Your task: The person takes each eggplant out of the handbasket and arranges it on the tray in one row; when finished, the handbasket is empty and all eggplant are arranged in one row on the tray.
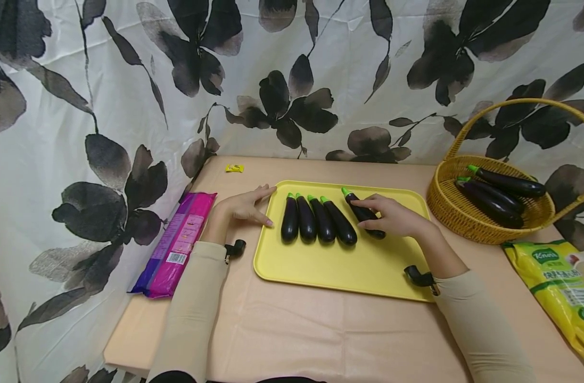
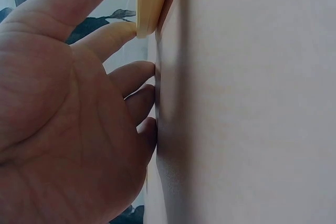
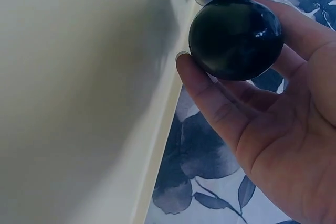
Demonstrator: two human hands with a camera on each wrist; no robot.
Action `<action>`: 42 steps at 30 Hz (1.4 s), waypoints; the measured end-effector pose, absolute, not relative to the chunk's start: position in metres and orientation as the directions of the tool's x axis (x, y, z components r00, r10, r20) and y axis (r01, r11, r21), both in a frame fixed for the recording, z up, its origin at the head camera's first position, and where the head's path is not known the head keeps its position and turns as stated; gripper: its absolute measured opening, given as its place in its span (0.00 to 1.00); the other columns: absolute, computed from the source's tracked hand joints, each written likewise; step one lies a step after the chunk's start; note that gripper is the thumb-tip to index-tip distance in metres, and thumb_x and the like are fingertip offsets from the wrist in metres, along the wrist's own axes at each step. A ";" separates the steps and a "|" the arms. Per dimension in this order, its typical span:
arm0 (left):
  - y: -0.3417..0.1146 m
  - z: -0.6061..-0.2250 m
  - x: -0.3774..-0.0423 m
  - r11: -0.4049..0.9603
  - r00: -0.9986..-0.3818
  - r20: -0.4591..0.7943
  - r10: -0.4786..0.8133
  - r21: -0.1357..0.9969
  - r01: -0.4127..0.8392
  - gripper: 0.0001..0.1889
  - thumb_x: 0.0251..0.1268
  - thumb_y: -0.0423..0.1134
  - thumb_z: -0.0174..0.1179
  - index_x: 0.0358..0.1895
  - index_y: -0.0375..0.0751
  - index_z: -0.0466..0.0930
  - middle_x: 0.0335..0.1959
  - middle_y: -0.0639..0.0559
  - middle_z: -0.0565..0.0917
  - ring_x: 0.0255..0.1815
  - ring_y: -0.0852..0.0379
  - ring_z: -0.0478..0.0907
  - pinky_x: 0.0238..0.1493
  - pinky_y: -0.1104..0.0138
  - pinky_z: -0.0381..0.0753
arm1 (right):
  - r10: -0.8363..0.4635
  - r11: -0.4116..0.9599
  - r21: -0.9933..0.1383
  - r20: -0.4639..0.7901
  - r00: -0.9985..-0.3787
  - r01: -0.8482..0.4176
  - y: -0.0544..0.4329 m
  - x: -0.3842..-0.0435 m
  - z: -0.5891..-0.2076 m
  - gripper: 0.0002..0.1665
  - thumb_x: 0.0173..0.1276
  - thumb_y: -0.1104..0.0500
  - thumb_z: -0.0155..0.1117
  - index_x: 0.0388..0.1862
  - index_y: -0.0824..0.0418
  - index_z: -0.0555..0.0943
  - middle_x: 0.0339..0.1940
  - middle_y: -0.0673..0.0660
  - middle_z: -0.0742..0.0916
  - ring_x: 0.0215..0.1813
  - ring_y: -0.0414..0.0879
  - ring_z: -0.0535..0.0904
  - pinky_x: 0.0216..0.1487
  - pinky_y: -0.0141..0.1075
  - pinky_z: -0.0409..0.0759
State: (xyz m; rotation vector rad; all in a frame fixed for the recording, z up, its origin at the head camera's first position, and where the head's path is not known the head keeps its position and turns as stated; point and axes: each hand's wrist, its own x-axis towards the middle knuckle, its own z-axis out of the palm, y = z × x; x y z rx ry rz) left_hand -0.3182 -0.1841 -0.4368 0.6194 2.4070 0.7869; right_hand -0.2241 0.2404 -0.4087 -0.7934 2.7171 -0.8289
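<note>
While left hand (image 1: 244, 206) touches yellow tray (image 1: 301, 271), fingers apart, right hand (image 1: 392, 215) has fingers clamped on fifth eggplant (image 1: 361, 213), right of four lined-up eggplants (image 1: 323, 222), apparently done; others (image 1: 490, 203) in basket (image 1: 464, 219), probably left.

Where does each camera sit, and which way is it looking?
Head: worn on the head, facing forward and down at the yellow tray; left hand, right hand and sleeves show.
Left wrist: worn there, looking past that hand at the tray's edge and the tabletop; that hand shows.
Right wrist: worn there, facing the held eggplant; that hand shows.
Shared: the head and right wrist views both show that eggplant in the right hand.
</note>
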 end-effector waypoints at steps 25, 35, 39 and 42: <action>-0.185 -0.438 -0.322 0.729 -0.746 -0.348 0.567 0.633 0.259 0.65 0.49 0.58 0.81 0.87 0.57 0.45 0.88 0.48 0.36 0.88 0.48 0.27 0.86 0.44 0.31 | -0.521 0.749 -0.544 -0.128 -0.844 -0.380 0.231 -0.223 -0.413 0.39 0.77 0.51 0.66 0.81 0.62 0.67 0.64 0.69 0.78 0.61 0.58 0.77 0.60 0.54 0.76; -0.186 -0.439 -0.324 0.726 -0.750 -0.337 0.569 0.635 0.265 0.65 0.48 0.59 0.82 0.86 0.58 0.46 0.88 0.48 0.36 0.89 0.49 0.28 0.86 0.46 0.32 | -0.508 0.743 -0.573 -0.145 -0.849 -0.346 0.230 -0.222 -0.409 0.39 0.78 0.48 0.65 0.81 0.60 0.67 0.65 0.67 0.78 0.60 0.56 0.79 0.62 0.54 0.78; -0.186 -0.439 -0.325 0.730 -0.752 -0.340 0.565 0.630 0.264 0.66 0.47 0.59 0.82 0.86 0.59 0.45 0.88 0.48 0.36 0.89 0.48 0.28 0.86 0.46 0.32 | -0.510 0.744 -0.570 -0.147 -0.848 -0.349 0.230 -0.222 -0.409 0.39 0.78 0.47 0.65 0.81 0.60 0.67 0.65 0.67 0.78 0.61 0.57 0.80 0.63 0.55 0.78; -0.186 -0.439 -0.325 0.730 -0.753 -0.339 0.564 0.632 0.261 0.66 0.47 0.59 0.82 0.86 0.59 0.46 0.89 0.49 0.36 0.89 0.49 0.28 0.86 0.46 0.32 | -0.509 0.746 -0.568 -0.149 -0.848 -0.348 0.230 -0.220 -0.409 0.39 0.78 0.46 0.64 0.81 0.60 0.67 0.65 0.67 0.78 0.61 0.57 0.80 0.63 0.55 0.78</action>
